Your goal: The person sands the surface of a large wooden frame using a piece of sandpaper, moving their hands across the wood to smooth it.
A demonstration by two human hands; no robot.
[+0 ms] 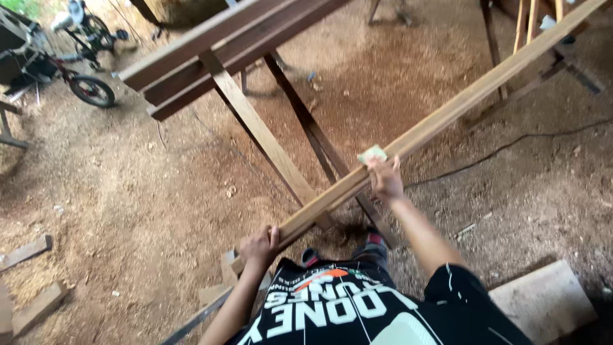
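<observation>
Currently left hand [258, 246] clamps the near end of a long wooden plank [447, 115] running far-right across a sawhorse [268, 137]. Right hand [385, 177] presses a small sandpaper piece [371, 154] on the plank, fingers closed over it.

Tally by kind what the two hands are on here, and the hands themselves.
Hands: 2, left hand gripping the near end, right hand further up
Long wooden strip: 1
Small pale sanding piece under the right hand: 1
Total: 4
</observation>
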